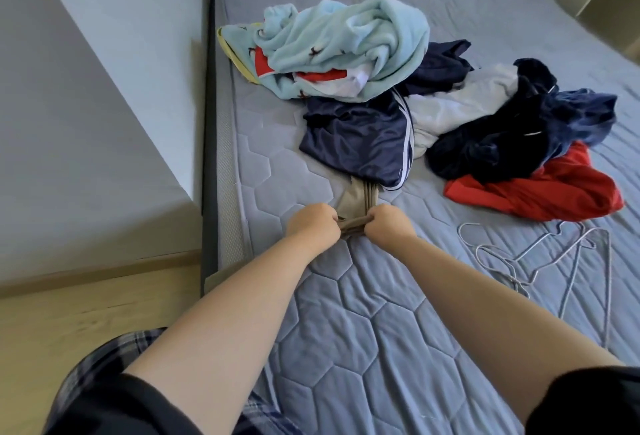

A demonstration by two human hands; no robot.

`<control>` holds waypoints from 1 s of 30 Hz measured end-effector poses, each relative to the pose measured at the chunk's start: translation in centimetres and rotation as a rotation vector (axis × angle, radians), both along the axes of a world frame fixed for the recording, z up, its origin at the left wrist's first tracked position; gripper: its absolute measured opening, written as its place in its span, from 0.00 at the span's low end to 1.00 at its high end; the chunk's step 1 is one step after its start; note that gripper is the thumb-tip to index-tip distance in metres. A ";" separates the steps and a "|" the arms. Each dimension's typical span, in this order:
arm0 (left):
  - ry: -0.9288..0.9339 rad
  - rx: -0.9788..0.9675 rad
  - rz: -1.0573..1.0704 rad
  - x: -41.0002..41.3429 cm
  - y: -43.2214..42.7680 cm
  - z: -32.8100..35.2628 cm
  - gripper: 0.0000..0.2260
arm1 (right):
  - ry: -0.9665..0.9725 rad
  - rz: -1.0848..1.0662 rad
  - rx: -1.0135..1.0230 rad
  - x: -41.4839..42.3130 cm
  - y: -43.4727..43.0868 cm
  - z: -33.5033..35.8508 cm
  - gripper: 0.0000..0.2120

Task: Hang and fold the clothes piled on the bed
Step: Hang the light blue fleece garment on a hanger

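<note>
Here we grip the beige garment (355, 196), its far end tucked under the clothes pile (360, 133), its near end bunched between our left hand (311, 223) and right hand (391, 223), both fists curled, arms outstretched. Wire hangers (535, 273) lie near the pile.

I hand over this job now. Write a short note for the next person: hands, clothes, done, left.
The left hand and right hand both grip one end of a khaki garment; its far part lies under the navy striped garment. The pile, with light blue fleece blanket and red garment, lies unsorted on the mattress. At right lie bare wire hangers. Nothing folded or hung in view; all remains.
</note>
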State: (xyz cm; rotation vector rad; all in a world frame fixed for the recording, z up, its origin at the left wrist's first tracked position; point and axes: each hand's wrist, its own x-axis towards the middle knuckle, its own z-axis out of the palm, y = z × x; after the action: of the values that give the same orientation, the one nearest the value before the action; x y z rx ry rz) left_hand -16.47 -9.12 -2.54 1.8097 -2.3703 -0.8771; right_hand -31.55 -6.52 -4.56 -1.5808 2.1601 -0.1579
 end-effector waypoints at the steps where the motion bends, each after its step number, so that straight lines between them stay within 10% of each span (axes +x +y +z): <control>1: -0.003 -0.019 0.016 -0.2 0.1 -0.2 0.13 | -0.011 -0.025 0.008 -0.1 0.1 -0.1 0.06; 11: -0.046 -0.136 0.241 1.0 -2.3 -1.3 0.15 | 0.000 -0.040 -0.481 -1.5 -3.6 1.3 0.17; 30: -0.449 0.124 -0.123 3.2 -11.5 -4.7 0.43 | 0.673 0.053 -0.504 -0.5 -27.0 9.5 0.39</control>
State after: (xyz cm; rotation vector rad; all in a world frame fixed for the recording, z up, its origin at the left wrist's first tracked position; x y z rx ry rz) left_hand -13.23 -20.58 -7.28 2.1186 -2.7712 -0.6993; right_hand -32.08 -33.50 4.92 -2.2146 2.7277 -0.1818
